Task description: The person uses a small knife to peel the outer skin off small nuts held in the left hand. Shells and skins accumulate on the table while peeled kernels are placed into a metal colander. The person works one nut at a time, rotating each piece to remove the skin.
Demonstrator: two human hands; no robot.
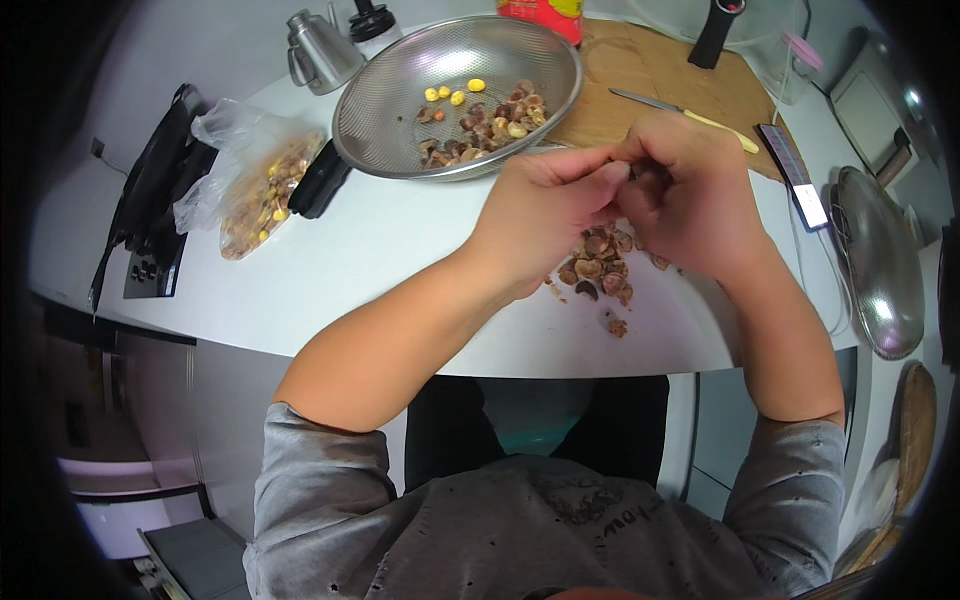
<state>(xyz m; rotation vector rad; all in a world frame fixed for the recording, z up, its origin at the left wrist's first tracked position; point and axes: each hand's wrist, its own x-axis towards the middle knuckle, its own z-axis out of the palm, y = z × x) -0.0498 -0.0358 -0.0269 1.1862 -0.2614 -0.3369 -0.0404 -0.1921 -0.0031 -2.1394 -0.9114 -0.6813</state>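
Note:
My left hand (551,202) and my right hand (686,191) meet fingertip to fingertip above the white table. A small dark thing, mostly hidden, is pinched between them; it looks like a nut. Brown shell pieces (598,266) lie in a loose pile below the hands. Beyond them, a perforated metal strainer (405,82) with a black handle holds brown nuts (499,127), some in their shells, and several yellow peeled kernels (476,85). A knife (694,116) with a pale yellow handle rests on the brown board behind my right hand.
A clear plastic bag of nuts (262,202) lies left of the strainer handle (321,180). A steel jug (322,56) stands behind it. At right are a brown board (630,60), a phone (791,176) with a cable, and a metal lid (881,262). The white table's front edge (555,371) is near my body.

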